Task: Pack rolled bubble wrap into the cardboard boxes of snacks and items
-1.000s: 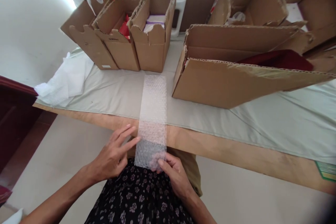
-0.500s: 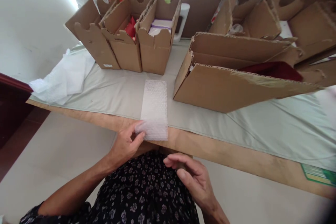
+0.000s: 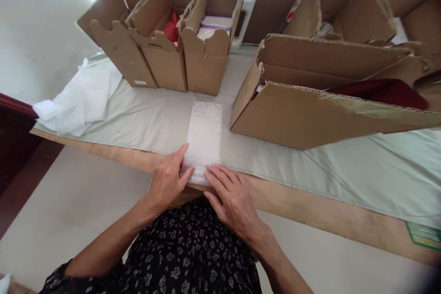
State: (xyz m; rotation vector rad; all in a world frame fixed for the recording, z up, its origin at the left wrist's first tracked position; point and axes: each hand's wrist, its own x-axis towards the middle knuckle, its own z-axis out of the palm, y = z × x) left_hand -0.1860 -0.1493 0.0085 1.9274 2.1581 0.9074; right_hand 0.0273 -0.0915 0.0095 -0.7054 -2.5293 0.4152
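Observation:
A narrow bubble wrap pouch [image 3: 205, 131] lies lengthwise at the near edge of the table, its near end reaching over the wooden border. My left hand [image 3: 168, 179] rests at the pouch's lower left edge, index finger stretched out and thumb apart, both touching the plastic. Across the lower right corner lies my right hand [image 3: 232, 195], fingers extended flat on the wrap and thumb spread towards the left. Both hands are open. Whether anything is inside the pouch I cannot tell.
Cut cardboard boxes [image 3: 203, 66] stand in a row behind, holding red and white-purple items. A larger cardboard box [image 3: 292, 115] with dark red cloth stands right. More bubble wrap [image 3: 82, 96] is heaped left. A green-edged card [image 3: 423, 234] lies at the right table edge.
My right hand has come up from above my lap onto the pouch's near end. My left hand's fingers have spread along its left edge. The view has shifted slightly.

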